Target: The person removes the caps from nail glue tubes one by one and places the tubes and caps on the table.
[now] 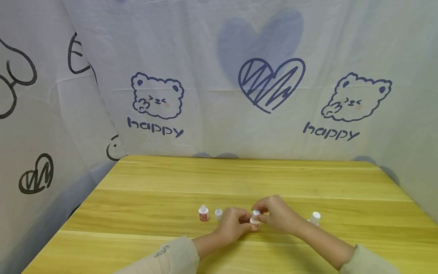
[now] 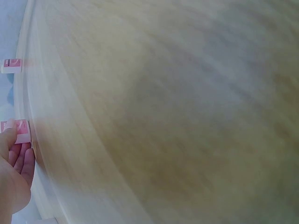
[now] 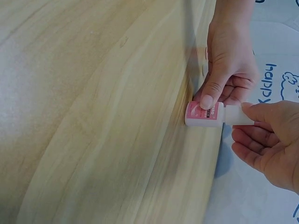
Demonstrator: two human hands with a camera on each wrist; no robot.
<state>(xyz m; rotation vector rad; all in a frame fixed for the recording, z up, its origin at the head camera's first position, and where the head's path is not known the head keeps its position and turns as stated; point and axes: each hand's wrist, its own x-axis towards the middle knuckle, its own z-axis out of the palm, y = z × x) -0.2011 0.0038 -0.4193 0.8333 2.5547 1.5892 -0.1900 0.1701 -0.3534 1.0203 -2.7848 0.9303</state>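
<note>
A small white bottle with a pink label (image 3: 204,113) is upright between my two hands at the table's near middle. My left hand (image 1: 232,226) grips its body, thumb across the label in the right wrist view. With thumb and fingers, my right hand (image 1: 278,215) pinches the white cap (image 3: 238,115) on top of it. The cap's inside is hidden, as is how far it is screwed on. To the left stands an uncapped bottle (image 1: 203,214) of the same kind. Beside that one, a loose white cap (image 1: 218,215) lies with its thin stem pointing up.
Another white-capped bottle (image 1: 315,218) stands to the right, partly hidden by my right forearm. One labelled bottle (image 2: 11,65) also shows in the left wrist view. The wooden table (image 1: 164,179) ends at a white cloth backdrop (image 1: 208,125) with printed drawings.
</note>
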